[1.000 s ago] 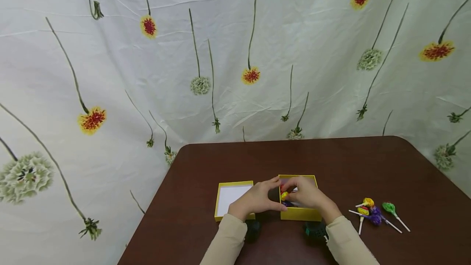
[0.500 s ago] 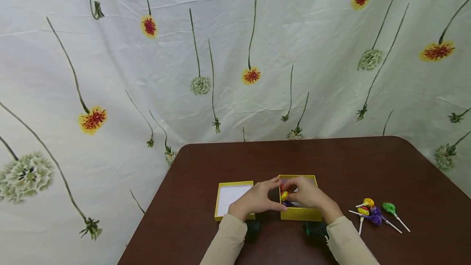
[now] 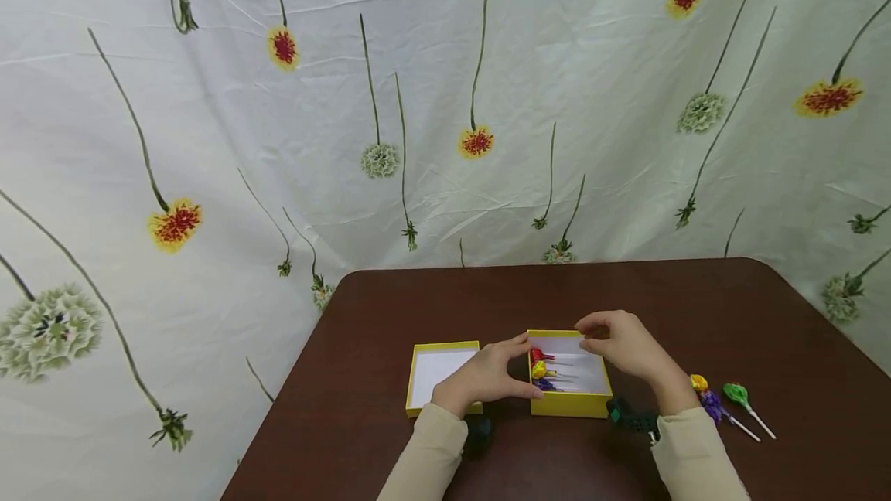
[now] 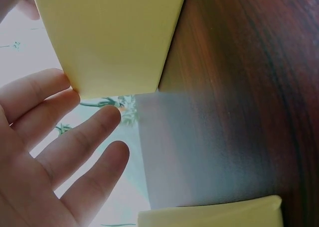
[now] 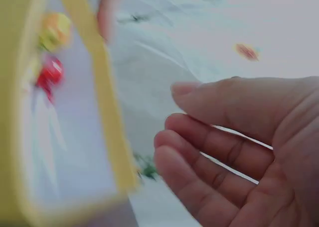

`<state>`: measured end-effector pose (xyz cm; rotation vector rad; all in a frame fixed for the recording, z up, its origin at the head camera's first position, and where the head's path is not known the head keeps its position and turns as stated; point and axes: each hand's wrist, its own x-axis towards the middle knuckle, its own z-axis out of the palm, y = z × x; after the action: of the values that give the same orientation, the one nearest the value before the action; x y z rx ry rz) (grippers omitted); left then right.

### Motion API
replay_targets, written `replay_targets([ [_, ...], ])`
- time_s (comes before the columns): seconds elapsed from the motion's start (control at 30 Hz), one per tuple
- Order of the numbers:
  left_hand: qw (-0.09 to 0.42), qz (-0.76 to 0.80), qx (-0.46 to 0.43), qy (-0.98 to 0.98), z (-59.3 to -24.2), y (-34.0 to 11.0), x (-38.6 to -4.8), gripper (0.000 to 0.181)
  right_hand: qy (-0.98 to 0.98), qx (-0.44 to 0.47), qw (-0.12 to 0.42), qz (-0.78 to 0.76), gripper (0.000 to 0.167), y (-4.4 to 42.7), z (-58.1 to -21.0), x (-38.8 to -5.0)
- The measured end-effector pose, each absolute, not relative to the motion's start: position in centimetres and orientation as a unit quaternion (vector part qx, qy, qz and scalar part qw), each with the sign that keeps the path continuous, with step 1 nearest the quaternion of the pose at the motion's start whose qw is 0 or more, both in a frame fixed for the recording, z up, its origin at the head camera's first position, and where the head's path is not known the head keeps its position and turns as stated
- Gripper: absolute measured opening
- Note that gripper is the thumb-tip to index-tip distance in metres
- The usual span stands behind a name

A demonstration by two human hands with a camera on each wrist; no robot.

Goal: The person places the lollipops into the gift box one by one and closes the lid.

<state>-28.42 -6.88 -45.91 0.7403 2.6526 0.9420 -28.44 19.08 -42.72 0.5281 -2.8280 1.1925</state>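
A yellow box [image 3: 569, 405] with a white inside stands open on the table. Lollipops lie along its left wall with their sticks to the right: a red lollipop [image 3: 539, 356], a yellow lollipop [image 3: 541, 369] and a purple lollipop [image 3: 546, 385]. My left hand [image 3: 483, 377] holds the box at its left end, thumb at the near corner and fingers at the far one; in the left wrist view two fingertips touch the box's corner. Above the box's far right corner is my right hand [image 3: 629, 346], its fingers loosely bent and nothing between them.
Left of the box lies its yellow lid [image 3: 438, 377], white inside up. On the right of the table are an orange-yellow lollipop [image 3: 699, 383], a purple lollipop [image 3: 713, 407] and a green lollipop [image 3: 735, 393]. A flowered cloth [image 3: 445, 99] hangs behind.
My right hand has come up out of the box and moved right, leaving the lollipops inside in plain view. It now covers part of the lollipop pile. My left hand stays put.
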Motion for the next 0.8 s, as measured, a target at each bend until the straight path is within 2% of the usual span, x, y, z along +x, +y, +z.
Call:
replay_targets([
  [0.23,0.114,0.318,0.252,0.907,-45.6,-6.9,-28.4,0.086,-0.924,0.101,0.026,0.367,0.031,24.1,-41.9,-27.6],
  [0.5,0.118,0.317,0.242,0.91,-45.7,-6.8,-28.3,0.086,-0.935,0.068,0.009,0.347,0.035,29.7,-43.1,-26.7],
  [0.8,0.115,0.312,0.243,0.911,-45.5,-6.8,-28.3,0.086,-0.946,-0.004,-0.018,0.323,0.047,35.2,-44.5,-25.9],
])
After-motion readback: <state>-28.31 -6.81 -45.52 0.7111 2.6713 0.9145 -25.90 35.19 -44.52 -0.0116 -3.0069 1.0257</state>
